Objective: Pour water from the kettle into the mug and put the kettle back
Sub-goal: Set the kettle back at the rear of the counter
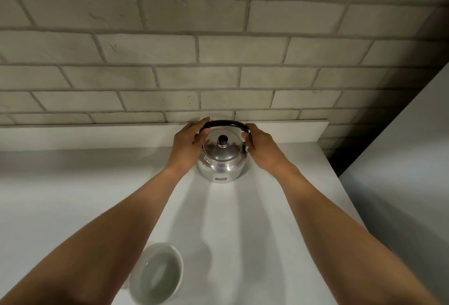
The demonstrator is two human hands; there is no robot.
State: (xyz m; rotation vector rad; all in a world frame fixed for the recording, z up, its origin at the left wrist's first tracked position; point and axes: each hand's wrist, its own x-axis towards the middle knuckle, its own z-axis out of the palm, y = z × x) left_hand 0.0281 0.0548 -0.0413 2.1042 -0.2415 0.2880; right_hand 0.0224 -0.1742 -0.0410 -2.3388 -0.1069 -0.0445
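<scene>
Kettle of shiny rounded steel [220, 159] stood on the white desk [73, 183] by the wall; both hands gripped its black handle [224, 123]; white mug [156, 274] nearby looked empty; pouring seemingly remained.

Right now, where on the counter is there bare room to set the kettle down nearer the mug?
The counter is bare between the kettle and the mug, in the strip between the two forearms. The stretch left of the left hand is bare too. It is crowded only at the back ledge, where the right hand also grips the handle.
</scene>
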